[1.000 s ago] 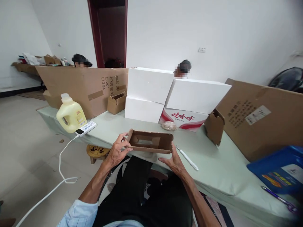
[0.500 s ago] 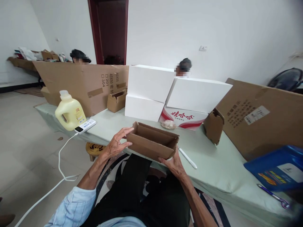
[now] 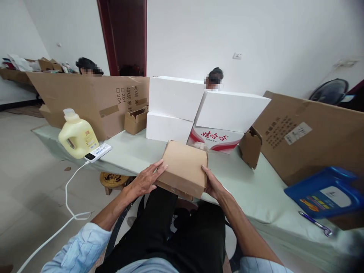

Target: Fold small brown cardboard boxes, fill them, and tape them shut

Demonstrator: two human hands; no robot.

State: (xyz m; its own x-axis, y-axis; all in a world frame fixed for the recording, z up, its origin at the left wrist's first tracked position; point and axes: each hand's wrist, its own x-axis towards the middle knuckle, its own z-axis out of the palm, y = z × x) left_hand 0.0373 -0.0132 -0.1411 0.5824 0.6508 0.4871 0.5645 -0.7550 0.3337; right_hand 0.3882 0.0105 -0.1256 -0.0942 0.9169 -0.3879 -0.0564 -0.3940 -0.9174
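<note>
A small brown cardboard box (image 3: 184, 163) is held between both hands at the near edge of the table, a flat broad side facing up and its open side turned out of sight. My left hand (image 3: 148, 177) grips its left side, thumb below and fingers on the edge. On the right side, my right hand (image 3: 214, 184) clasps it with the thumb on the upper face; the other fingers are mostly hidden behind the box. Just beyond the box lies a small clear bundle (image 3: 199, 145), partly covered by it.
White boxes (image 3: 173, 96) and a red-and-white carton (image 3: 216, 140) stand behind. Large cardboard sheets (image 3: 91, 102) flank them. A yellow jug (image 3: 78, 134) and white power bank (image 3: 98, 152) are left; a blue jug (image 3: 324, 193) and purple-handled tool (image 3: 315, 223) right. Two people sit beyond.
Both hands have tipped the cardboard box, so its open side no longer shows and a broad face is up. The view has shifted slightly to the right.
</note>
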